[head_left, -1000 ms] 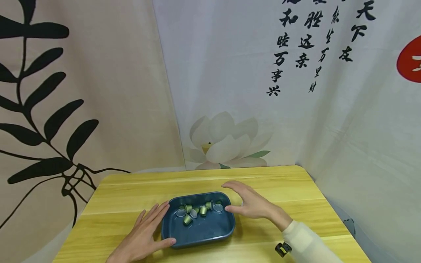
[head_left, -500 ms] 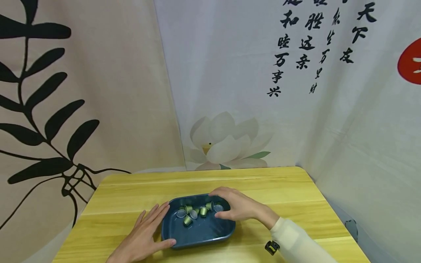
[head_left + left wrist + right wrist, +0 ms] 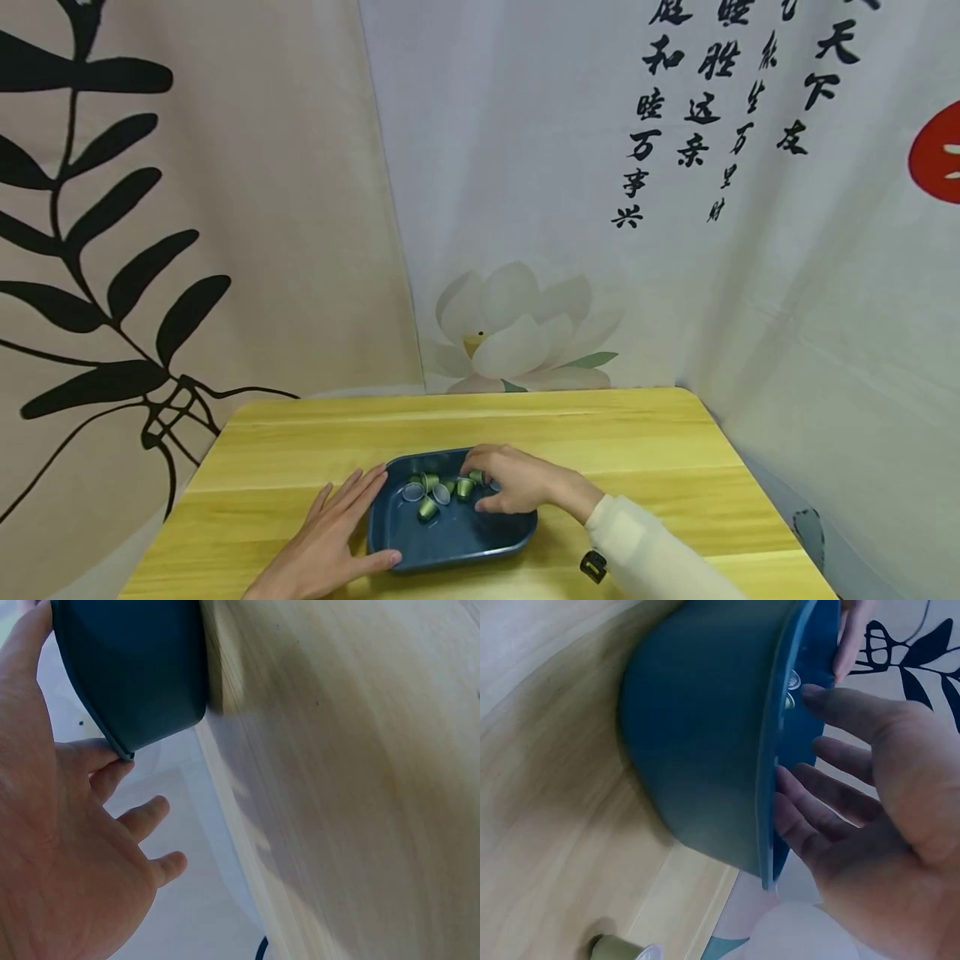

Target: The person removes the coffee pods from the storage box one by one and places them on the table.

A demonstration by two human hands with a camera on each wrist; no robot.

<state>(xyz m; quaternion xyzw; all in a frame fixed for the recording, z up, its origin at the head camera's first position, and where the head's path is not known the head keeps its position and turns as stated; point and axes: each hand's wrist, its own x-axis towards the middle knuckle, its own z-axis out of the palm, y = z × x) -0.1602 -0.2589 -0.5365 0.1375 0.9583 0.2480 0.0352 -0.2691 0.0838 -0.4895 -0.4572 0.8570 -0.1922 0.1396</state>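
Note:
A dark blue rectangular tray [image 3: 450, 550] stands on the wooden table with several small green coffee capsules [image 3: 427, 508] in its back half. Some lie with their pale round lids facing up. My left hand [image 3: 322, 533] rests along the tray's left side, fingers spread and thumb at the near corner; the left wrist view shows its fingertips at the rim. Over the tray's right half is my right hand [image 3: 517, 481], fingers bent down among the capsules there and thumb apart from them. It partly covers those capsules. In the right wrist view its fingers dip inside the rim, with no capsule between them.
One more green capsule [image 3: 619, 949] lies on the table outside the tray, low in the right wrist view. The wooden table [image 3: 637, 450] extends around the tray. Behind it hangs a printed cloth backdrop [image 3: 540, 208]. A black device [image 3: 593, 567] sits at my right wrist.
My right hand has moved left and down from beside the tray's right edge to inside it, over the right-hand capsules. The left hand stays at the rim. The head view has tilted up slightly.

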